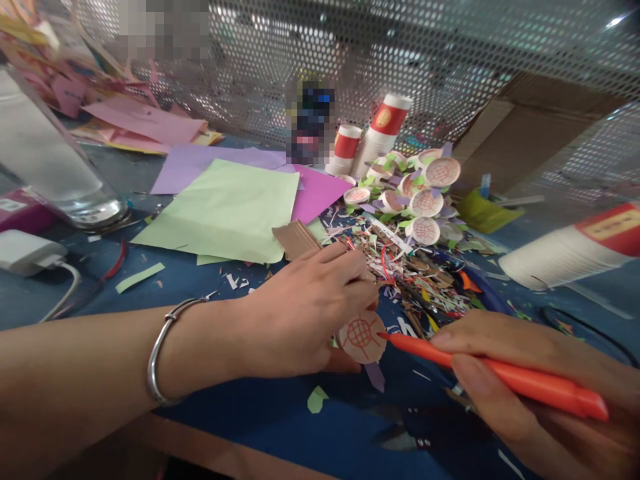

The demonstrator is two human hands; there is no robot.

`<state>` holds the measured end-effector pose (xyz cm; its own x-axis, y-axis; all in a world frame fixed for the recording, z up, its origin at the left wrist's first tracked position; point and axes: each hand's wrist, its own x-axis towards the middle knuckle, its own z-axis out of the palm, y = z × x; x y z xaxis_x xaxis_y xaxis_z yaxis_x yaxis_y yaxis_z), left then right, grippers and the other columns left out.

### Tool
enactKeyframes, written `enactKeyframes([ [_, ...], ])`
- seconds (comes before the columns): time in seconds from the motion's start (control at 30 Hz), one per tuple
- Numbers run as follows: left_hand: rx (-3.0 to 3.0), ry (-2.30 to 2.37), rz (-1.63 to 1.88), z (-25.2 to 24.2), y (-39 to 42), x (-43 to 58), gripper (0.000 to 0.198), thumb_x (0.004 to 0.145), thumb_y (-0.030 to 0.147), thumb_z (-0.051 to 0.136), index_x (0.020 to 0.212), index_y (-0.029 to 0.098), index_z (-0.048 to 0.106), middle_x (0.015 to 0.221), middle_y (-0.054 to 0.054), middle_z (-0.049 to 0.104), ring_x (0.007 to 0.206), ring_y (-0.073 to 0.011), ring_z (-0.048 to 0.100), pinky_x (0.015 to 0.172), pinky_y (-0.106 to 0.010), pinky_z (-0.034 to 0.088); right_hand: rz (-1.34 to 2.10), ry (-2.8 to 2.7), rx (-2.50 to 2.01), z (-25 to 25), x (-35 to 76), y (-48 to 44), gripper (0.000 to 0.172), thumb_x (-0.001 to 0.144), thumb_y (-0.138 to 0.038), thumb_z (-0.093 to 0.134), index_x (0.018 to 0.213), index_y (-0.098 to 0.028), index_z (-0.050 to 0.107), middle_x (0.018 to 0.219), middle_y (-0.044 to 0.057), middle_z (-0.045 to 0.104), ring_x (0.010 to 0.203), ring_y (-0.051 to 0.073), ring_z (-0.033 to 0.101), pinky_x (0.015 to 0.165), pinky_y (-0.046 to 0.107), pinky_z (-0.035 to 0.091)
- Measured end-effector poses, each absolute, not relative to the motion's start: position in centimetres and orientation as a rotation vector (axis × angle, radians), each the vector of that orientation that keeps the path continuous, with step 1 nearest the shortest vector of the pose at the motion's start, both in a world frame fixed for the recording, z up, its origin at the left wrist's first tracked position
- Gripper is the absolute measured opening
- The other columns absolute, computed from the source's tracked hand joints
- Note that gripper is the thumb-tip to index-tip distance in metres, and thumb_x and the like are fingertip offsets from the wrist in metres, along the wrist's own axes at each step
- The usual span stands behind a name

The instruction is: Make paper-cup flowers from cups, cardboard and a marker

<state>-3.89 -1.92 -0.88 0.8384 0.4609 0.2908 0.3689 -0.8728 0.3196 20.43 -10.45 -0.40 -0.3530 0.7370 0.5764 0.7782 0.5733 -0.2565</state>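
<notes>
My left hand point(305, 310), with a silver bangle at the wrist, grips a small round paper-cup bottom point(363, 340). A red grid pattern is drawn on its face, and a purple paper tab sticks out below. In my right hand point(525, 373) is an orange-red felt-tip pen point(540, 385). The pen's tip is at the right edge of the round face; whether it touches is hard to tell. Behind my hands lies a heap of similar cup bottoms point(425, 203) with red drawings and green and purple tabs.
Paper scraps point(420, 293) are piled beyond my hands. Green paper sheets point(225, 207) lie at left, near a glass of water point(65, 160) and a white charger point(30, 252). Stacked paper cups point(383, 130) stand behind; another stack point(560, 250) lies right. Dark scissors point(400, 437) sit in front.
</notes>
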Motion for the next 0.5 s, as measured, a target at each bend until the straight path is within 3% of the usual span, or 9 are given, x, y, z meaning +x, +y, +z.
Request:
enactKeyframes([
  [0.17, 2.759, 0.65, 0.526, -1.0, -2.0, -3.8, 0.049, 0.075, 0.042, 0.084, 0.109, 0.012, 0.066, 0.115, -0.011, 0.06, 0.103, -0.0279, 0.051, 0.084, -0.039, 0.044, -0.13, -2.214, -1.182, 0.0, 20.5, -10.1, 0.012, 0.091, -0.02, 0.061, 0.097, -0.03, 0.065, 0.086, -0.002, 0.076, 0.07, 0.017, 0.072, 0.076, 0.029, 0.058],
  [0.5, 2.761, 0.621, 0.529, -1.3, -1.9, -3.9, 0.047, 0.072, 0.042, 0.085, 0.103, 0.013, 0.066, 0.11, -0.01, 0.061, 0.098, -0.0273, 0.051, 0.084, -0.04, 0.043, -0.066, -2.091, -1.223, -0.4, 19.2, -9.8, 0.014, 0.09, -0.019, 0.06, 0.089, -0.032, 0.064, 0.077, -0.006, 0.074, 0.057, 0.015, 0.067, 0.069, 0.03, 0.056],
])
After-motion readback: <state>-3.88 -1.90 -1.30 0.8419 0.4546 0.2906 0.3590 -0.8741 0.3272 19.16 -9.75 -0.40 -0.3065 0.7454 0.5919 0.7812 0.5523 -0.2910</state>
